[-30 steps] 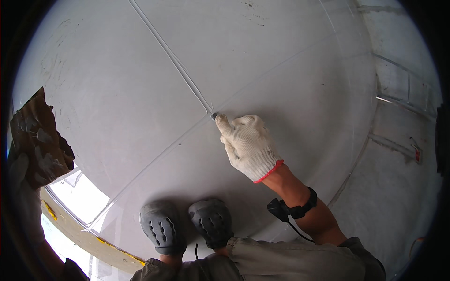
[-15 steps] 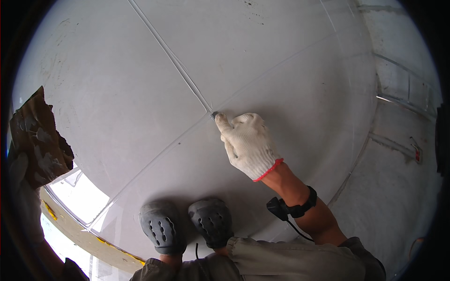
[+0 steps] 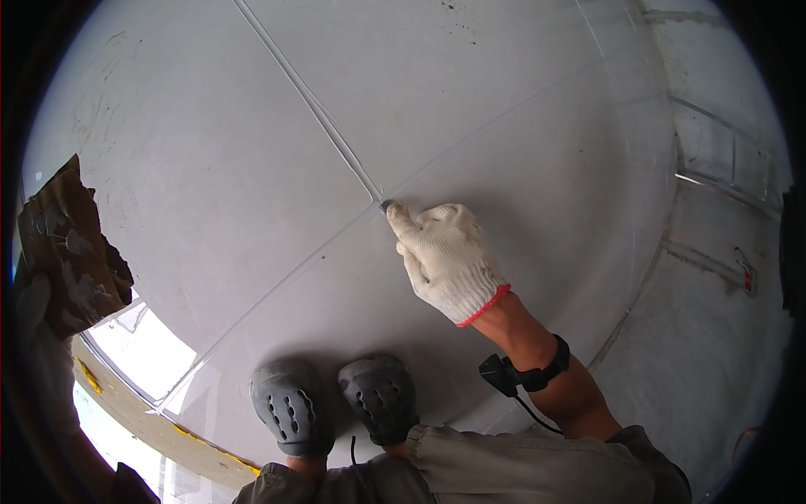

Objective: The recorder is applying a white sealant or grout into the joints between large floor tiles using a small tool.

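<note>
My right hand [image 3: 449, 262], in a white knit glove with a red cuff, is closed in a pinch. From its fingertips pokes the small dark tip of a tool [image 3: 384, 206], touching the floor where two tile joints cross. The rest of that tool is hidden in the glove. A pale double bead [image 3: 315, 107] runs along the joint from this crossing toward the far left. At the left rim, my gloved left hand [image 3: 38, 336] grips a torn piece of brown cardboard [image 3: 71, 252] with whitish smears on it. The fingers there are dim and partly hidden behind it.
Large glossy grey tiles [image 3: 227, 160] cover the floor. Dark grey slip-on shoes [image 3: 292, 407] are on my feet, close to the lower joint. At lower left runs a curved-looking ledge [image 3: 126, 420] with yellow marks. A grey wall [image 3: 705, 336] with a small red box [image 3: 749, 277] stands at right.
My right hand has shifted a hair to the right, its tool tip still at the joint crossing. The left hand and cardboard look unmoved.
</note>
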Motion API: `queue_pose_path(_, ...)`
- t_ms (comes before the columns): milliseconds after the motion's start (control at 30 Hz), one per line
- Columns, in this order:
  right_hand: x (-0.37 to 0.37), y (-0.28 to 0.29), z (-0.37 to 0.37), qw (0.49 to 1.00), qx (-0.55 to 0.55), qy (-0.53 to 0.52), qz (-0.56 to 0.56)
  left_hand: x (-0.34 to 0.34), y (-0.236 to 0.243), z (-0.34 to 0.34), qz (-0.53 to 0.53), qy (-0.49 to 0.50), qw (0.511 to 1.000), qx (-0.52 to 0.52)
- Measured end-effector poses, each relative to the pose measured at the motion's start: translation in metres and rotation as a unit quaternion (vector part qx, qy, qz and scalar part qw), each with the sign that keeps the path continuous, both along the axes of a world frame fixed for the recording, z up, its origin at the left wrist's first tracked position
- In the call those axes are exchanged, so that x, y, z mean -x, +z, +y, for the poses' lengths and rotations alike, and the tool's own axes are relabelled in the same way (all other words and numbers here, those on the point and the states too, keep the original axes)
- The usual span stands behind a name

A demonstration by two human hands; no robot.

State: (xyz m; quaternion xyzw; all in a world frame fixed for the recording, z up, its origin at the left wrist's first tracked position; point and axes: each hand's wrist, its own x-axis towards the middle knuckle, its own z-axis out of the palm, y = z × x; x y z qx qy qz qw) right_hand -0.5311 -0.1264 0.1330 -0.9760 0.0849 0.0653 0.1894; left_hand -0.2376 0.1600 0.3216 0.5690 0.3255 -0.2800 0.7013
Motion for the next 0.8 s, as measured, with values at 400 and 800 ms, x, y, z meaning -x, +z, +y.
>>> queue_pose_path(400,-0.003,0.007,0.001,0.998,0.0,-0.019,0.055,-0.001,-0.007,0.006,0.003,0.013,1.0,0.007)
queue_pose_path(800,-0.04,0.042,-0.005,0.965,0.045,-0.014,0.258,-0.004,-0.005,0.005,0.014,0.019,1.0,-0.006)
